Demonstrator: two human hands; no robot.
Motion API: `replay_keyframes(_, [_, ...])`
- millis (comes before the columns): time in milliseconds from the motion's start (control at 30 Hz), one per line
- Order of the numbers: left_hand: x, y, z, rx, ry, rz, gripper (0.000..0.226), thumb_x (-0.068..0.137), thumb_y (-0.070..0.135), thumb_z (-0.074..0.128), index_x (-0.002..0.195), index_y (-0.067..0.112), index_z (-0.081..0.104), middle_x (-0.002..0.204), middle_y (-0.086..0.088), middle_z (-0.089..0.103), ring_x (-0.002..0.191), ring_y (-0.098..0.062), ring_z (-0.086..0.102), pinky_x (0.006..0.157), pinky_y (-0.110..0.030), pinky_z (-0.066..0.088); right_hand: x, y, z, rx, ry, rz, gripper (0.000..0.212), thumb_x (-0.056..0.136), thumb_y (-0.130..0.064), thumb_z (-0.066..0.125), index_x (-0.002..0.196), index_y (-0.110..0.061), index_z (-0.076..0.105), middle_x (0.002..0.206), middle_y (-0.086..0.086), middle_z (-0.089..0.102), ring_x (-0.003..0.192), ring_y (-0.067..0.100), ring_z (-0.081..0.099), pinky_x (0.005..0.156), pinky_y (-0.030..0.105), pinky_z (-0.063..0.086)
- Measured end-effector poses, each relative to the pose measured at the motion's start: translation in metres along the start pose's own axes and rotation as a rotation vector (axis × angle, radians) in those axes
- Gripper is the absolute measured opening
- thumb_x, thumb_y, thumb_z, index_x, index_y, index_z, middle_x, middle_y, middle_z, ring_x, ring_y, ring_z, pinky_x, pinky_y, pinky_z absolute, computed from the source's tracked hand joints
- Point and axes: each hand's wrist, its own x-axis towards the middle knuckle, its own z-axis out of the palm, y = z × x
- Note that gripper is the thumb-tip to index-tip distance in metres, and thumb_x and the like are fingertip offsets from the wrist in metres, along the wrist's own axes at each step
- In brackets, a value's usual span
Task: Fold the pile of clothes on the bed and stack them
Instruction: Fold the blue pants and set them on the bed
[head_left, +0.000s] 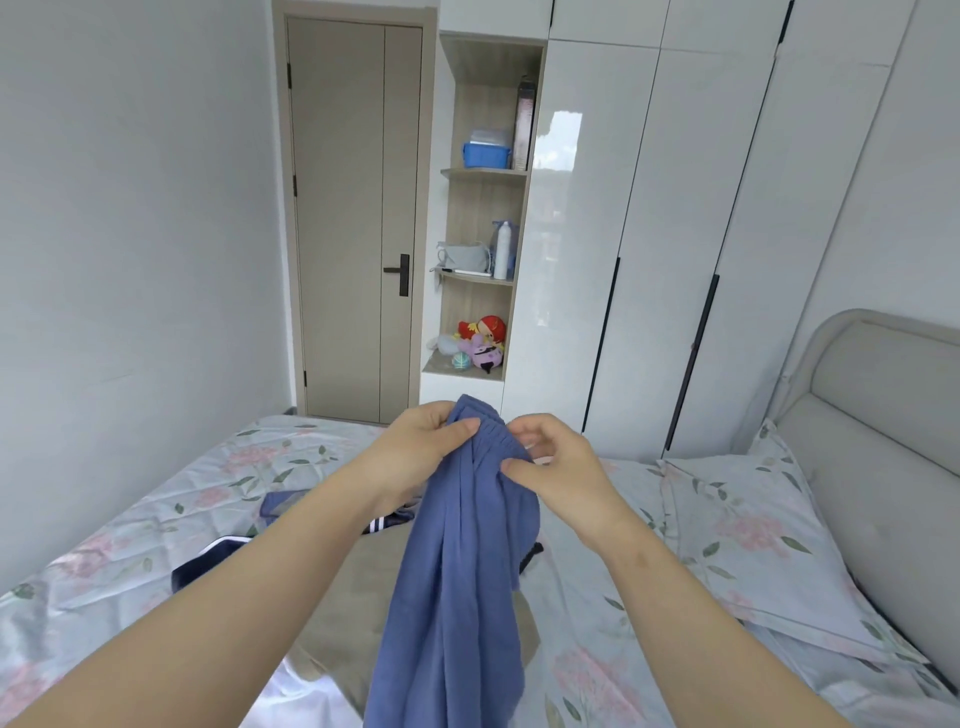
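Blue knit garment (457, 561) hanging above the bed (156, 519), left hand (415, 441) and right hand (556, 462) both pinching its waistband; sorting-out step, next needs spreading it flat on bed.

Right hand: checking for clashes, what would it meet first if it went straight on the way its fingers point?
The right hand pinches the blue garment; straight on, just past that bunched cloth, probably the left hand, though depth is unclear.
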Motion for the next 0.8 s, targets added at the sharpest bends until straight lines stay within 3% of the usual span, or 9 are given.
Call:
replay_keyframes(67, [0.001,0.003,-0.004,-0.029,-0.042,0.021,0.019,0.097,0.012,0.048,0.101,0.007,0.065,0.094,-0.006,0.07,0.083,-0.014,0.066,0.078,-0.025,0.056,0.0,-0.001,0.001,0.028,-0.053,-0.006,0.025,0.079,-0.004,0.07,0.087,-0.024,0.057,0.087,-0.006,0.062,0.075,0.004,0.055,0.063,0.01,0.044])
replay_keyframes(233, [0.003,0.002,-0.007,-0.08,-0.071,0.046,0.017,0.098,0.012,0.047,0.102,0.011,0.063,0.095,-0.004,0.07,0.082,-0.011,0.067,0.074,-0.023,0.055,-0.001,0.002,0.001,-0.011,-0.253,0.031,0.006,0.083,-0.008,0.069,0.084,-0.01,0.063,0.079,-0.002,0.062,0.07,0.006,0.055,0.066,0.021,0.045])
replay_keyframes(367, [-0.001,-0.007,-0.009,0.175,-0.068,0.107,0.024,0.086,0.006,0.066,0.103,0.021,0.06,0.101,-0.001,0.066,0.09,-0.009,0.064,0.08,-0.022,0.054,0.002,0.001,0.0,-0.097,-0.141,0.025,0.018,0.087,-0.013,0.063,0.07,-0.011,0.056,0.066,-0.005,0.051,0.063,0.008,0.048,0.056,0.022,0.035])
replay_keyframes(500, [-0.002,-0.002,-0.022,0.169,0.009,0.094,0.009,0.088,0.005,0.063,0.096,0.009,0.061,0.096,-0.008,0.067,0.087,-0.018,0.063,0.085,-0.032,0.054,0.002,-0.002,-0.014,-0.125,-0.196,0.019,0.02,0.079,-0.02,0.075,0.071,-0.011,0.06,0.067,-0.004,0.055,0.064,0.007,0.05,0.063,0.025,0.037])
replay_keyframes(600, [-0.002,0.004,-0.031,0.31,-0.05,0.089,0.001,0.091,0.012,0.061,0.09,0.011,0.062,0.09,-0.004,0.068,0.083,-0.014,0.064,0.082,-0.031,0.053,0.005,-0.006,-0.028,-0.571,-0.173,-0.082,0.033,0.076,-0.039,0.074,0.057,-0.027,0.05,0.061,-0.014,0.047,0.07,0.005,0.045,0.076,0.028,0.027])
replay_keyframes(700, [0.0,0.018,-0.035,0.36,-0.005,0.127,0.009,0.092,0.011,0.06,0.084,0.014,0.061,0.082,-0.003,0.064,0.079,-0.016,0.059,0.078,-0.031,0.049,0.007,-0.016,-0.042,-0.898,-0.053,-0.157,0.029,0.075,-0.051,0.071,0.067,-0.031,0.05,0.09,-0.013,0.045,0.096,0.008,0.032,0.08,0.027,0.015])
replay_keyframes(767, [0.002,0.029,-0.034,0.431,0.0,0.179,0.012,0.091,0.008,0.06,0.082,0.017,0.061,0.076,0.0,0.063,0.072,-0.01,0.058,0.071,-0.023,0.048,0.009,-0.021,-0.052,-0.843,-0.034,-0.117,0.026,0.076,-0.039,0.074,0.076,-0.025,0.052,0.092,-0.01,0.044,0.097,0.011,0.035,0.084,0.027,0.025])
replay_keyframes(800, [0.003,0.035,-0.032,0.488,-0.013,0.211,0.015,0.09,0.007,0.061,0.083,0.019,0.061,0.074,0.001,0.062,0.068,-0.007,0.056,0.066,-0.019,0.047,0.01,-0.026,-0.057,-0.739,-0.034,-0.088,0.027,0.077,-0.03,0.075,0.074,-0.019,0.049,0.085,-0.007,0.047,0.089,0.014,0.042,0.078,0.026,0.034])
